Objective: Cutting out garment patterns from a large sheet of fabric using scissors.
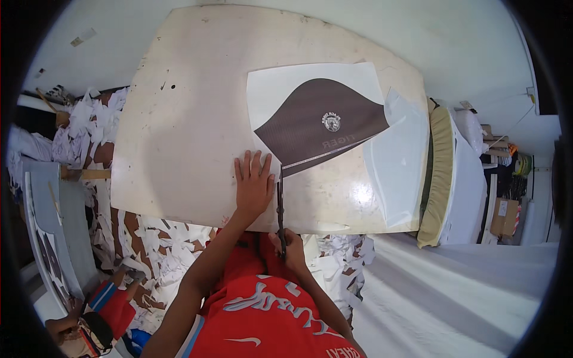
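Note:
My left hand (253, 185) lies with fingers spread on the pale board (167, 119), over the lower left edge of a white sheet printed with a dark brown shape (304, 125) and a pale emblem. My right hand (287, 243) grips long black scissors (280, 209) below the board's front edge. Their blades point away from me, just right of my left hand, at the printed sheet's lower corner. Another white, glossy sheet (394, 161) lies at the board's right.
Heaped white scraps (101, 125) lie left of and below the board. Another person in red (110, 304) is at lower left, beside a grey panel (77, 232). A khaki padded edge (436, 173), shelves with cardboard (501, 218) and white cloth (436, 286) are at right.

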Demonstrator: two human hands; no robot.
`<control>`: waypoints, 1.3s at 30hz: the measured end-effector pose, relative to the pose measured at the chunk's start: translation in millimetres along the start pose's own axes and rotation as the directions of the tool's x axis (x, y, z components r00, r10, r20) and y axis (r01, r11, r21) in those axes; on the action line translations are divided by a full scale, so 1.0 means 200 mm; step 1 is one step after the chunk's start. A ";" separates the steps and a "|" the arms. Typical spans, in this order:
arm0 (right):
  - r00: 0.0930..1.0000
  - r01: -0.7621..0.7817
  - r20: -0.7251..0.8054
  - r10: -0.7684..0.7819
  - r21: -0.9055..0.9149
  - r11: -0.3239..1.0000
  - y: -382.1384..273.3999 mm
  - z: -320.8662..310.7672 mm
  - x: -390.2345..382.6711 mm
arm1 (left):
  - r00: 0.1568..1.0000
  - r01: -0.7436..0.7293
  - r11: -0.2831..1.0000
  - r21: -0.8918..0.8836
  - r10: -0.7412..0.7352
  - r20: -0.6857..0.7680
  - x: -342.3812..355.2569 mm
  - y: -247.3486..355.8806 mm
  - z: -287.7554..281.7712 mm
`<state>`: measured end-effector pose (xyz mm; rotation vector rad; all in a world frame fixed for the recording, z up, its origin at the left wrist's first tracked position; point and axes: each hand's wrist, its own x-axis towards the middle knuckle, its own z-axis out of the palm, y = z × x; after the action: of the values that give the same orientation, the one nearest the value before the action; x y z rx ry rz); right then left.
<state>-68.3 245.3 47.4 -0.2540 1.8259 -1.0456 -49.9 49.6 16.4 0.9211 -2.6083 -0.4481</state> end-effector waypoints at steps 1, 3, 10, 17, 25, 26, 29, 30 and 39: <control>1.000 -0.006 -0.014 0.005 -0.014 1.000 0.00 0.00 0.00 | 1.000 0.000 1.000 -0.001 0.000 -0.002 0.01 0.00 0.00; 1.000 -0.010 -0.021 0.011 0.026 1.000 -0.02 0.03 0.00 | 0.999 -0.012 0.999 -0.030 0.011 -0.040 0.01 0.00 0.00; 0.999 -0.050 0.000 0.050 0.091 0.995 -0.04 0.05 0.03 | 0.998 -0.016 1.000 -0.017 0.015 -0.068 0.01 0.00 0.00; 0.998 -0.006 -0.065 -0.001 -0.106 0.994 -0.07 0.03 0.00 | 0.998 0.026 0.999 -0.046 -0.029 -0.061 0.01 0.01 0.02; 1.000 -0.014 0.013 0.019 -0.337 0.941 -0.12 -0.14 0.00 | 0.997 0.038 0.999 0.010 -0.037 -0.072 0.00 0.00 0.03; 1.000 -0.010 0.014 0.015 -0.343 0.939 -0.09 -0.17 0.02 | 0.997 0.038 0.999 0.011 -0.037 -0.068 0.00 0.01 0.03; 0.998 0.010 0.060 0.008 -0.286 0.958 -0.02 -0.25 0.08 | 0.997 0.057 0.998 0.008 -0.057 -0.061 0.00 0.01 0.04; 0.996 0.029 0.088 -0.005 -0.275 0.961 -0.05 -0.26 0.10 | 0.996 0.069 0.998 0.003 -0.069 -0.049 0.00 0.00 0.05; 0.985 0.109 0.163 -0.051 -0.367 0.924 -0.18 -0.37 0.26 | 0.992 0.080 0.995 -0.052 -0.085 -0.089 0.01 -0.01 0.05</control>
<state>-165.0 233.3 52.3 -0.6267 1.8785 -0.7005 -55.8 48.7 6.6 1.0120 -2.4733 -0.4768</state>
